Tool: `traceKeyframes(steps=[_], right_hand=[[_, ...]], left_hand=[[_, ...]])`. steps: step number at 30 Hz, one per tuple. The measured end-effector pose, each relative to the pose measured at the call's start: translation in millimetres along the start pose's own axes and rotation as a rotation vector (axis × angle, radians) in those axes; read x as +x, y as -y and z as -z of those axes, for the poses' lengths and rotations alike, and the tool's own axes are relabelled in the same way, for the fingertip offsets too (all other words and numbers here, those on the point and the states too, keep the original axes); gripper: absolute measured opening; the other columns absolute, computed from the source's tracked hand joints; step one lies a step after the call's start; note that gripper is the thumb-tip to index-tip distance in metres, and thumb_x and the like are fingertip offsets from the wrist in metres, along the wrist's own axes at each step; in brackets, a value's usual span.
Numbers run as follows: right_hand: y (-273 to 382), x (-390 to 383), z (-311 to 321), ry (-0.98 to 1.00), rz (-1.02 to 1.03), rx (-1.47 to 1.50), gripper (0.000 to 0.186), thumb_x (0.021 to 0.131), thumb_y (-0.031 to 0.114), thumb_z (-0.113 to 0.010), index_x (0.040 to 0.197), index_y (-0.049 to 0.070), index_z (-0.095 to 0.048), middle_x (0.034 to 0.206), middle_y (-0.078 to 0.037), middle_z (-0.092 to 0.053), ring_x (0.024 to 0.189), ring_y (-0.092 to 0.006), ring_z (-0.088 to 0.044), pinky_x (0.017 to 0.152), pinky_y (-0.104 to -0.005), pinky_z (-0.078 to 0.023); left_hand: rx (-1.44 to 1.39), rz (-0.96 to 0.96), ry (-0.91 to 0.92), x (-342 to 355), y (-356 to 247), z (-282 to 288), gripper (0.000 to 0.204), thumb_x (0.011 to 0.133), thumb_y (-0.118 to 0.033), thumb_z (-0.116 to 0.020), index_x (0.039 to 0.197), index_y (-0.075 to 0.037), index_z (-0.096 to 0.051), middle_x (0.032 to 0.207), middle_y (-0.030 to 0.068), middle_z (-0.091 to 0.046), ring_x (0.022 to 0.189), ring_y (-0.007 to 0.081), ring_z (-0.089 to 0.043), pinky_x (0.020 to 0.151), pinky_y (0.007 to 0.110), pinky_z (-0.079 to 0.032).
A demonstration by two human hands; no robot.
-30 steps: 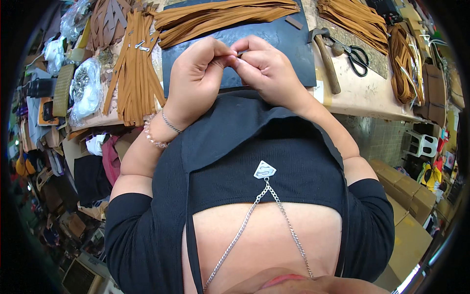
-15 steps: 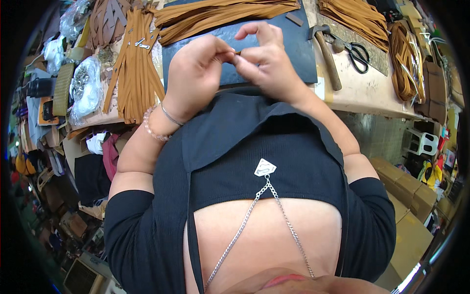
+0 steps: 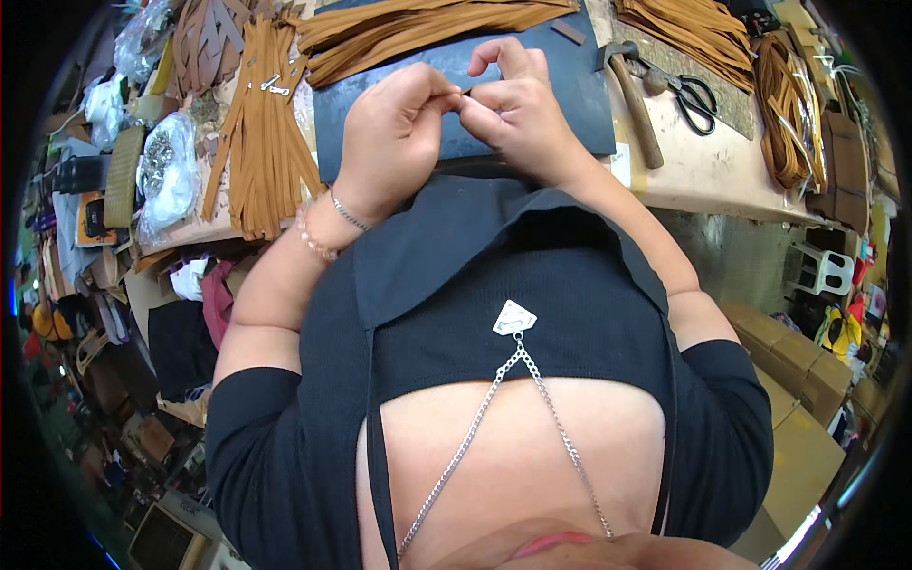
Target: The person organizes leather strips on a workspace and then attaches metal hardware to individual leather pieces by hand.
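Above the dark work mat (image 3: pixel 342 123), both my hands meet fingertip to fingertip. My left hand (image 3: pixel 394 128) is closed in a pinch, thumb against forefinger. My right hand (image 3: pixel 518 114) pinches from the other side, its other fingers curled and lifted. Between the tips a tiny dark bit shows, too small and too covered to name. Just beyond my hands, a bundle of long tan zipper strips (image 3: pixel 427 36) lies across the mat's far part. To the left, more tan zipper strips (image 3: pixel 264 142) hang over the table edge, with metal zipper pulls (image 3: pixel 275 87) on top.
A hammer (image 3: pixel 635 109) and black-handled scissors (image 3: pixel 698 100) lie right of the mat. Further right are a tan strip bundle (image 3: pixel 689 33) and a coiled one (image 3: pixel 784 123). At left sits a plastic bag of small metal parts (image 3: pixel 166 171). A small brown bar (image 3: pixel 568 33) rests on the mat.
Both hands stay pinched together, with only small shifts. My left hand and wrist have moved slightly to the right, and its bracelets have slid a little.
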State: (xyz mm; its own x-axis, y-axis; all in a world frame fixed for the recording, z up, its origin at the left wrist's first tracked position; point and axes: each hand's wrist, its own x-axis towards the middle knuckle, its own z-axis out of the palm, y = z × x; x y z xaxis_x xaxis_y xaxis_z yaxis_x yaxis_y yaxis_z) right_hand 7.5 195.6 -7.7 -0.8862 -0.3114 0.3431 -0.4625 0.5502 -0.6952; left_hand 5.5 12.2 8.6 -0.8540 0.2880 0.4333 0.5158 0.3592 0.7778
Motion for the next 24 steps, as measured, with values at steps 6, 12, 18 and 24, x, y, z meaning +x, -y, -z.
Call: traceKeyframes(steps=[6,12,18,24], right_hand=[[6.0,2.0,8.1,0.127,-0.036,0.055,0.024,0.088,0.023,-0.062,0.075,0.004,-0.067,0.090,-0.014,-0.063,0.083,-0.0341,-0.058,0.073,-0.0426,-0.047],[7.6,-3.3,1.0,0.209,-0.204,0.180,0.019,0.098,0.018,-0.051,0.097,0.002,-0.059,0.068,-0.011,-0.060,0.061,-0.0206,-0.058,0.059,-0.0349,-0.046],[11.7,-1.2,0.5,0.188,-0.297,0.175,0.020,0.098,0.017,-0.050,0.093,0.001,-0.059,0.064,-0.009,-0.056,0.058,-0.0156,-0.051,0.056,-0.0317,-0.044],[8.2,-1.5,2.6,0.252,-0.384,0.382,0.021,0.098,0.019,-0.052,0.090,0.001,-0.061,0.064,0.002,-0.053,0.059,-0.0066,-0.047,0.054,-0.0252,-0.041]], left_hand=[[-0.091,0.162,0.094,1.7,2.8,1.2,0.003,0.091,0.005,-0.059,0.091,0.002,-0.060,0.081,0.0080,-0.065,0.077,0.0131,-0.062,0.073,0.026,-0.051],[0.136,-0.001,0.108,1.7,2.0,-0.3,0.004,0.088,0.004,-0.060,0.090,0.001,-0.060,0.082,0.0128,-0.066,0.077,0.0244,-0.066,0.071,0.032,-0.051],[0.284,-0.199,0.073,-0.8,8.5,-5.3,0.008,0.083,0.003,-0.062,0.088,-0.003,-0.061,0.082,0.0111,-0.065,0.077,0.0311,-0.064,0.068,0.037,-0.050],[0.281,-0.294,0.009,-4.3,9.6,-6.3,0.007,0.087,0.003,-0.060,0.091,-0.003,-0.061,0.081,0.0080,-0.064,0.074,0.0257,-0.062,0.068,0.034,-0.049]])
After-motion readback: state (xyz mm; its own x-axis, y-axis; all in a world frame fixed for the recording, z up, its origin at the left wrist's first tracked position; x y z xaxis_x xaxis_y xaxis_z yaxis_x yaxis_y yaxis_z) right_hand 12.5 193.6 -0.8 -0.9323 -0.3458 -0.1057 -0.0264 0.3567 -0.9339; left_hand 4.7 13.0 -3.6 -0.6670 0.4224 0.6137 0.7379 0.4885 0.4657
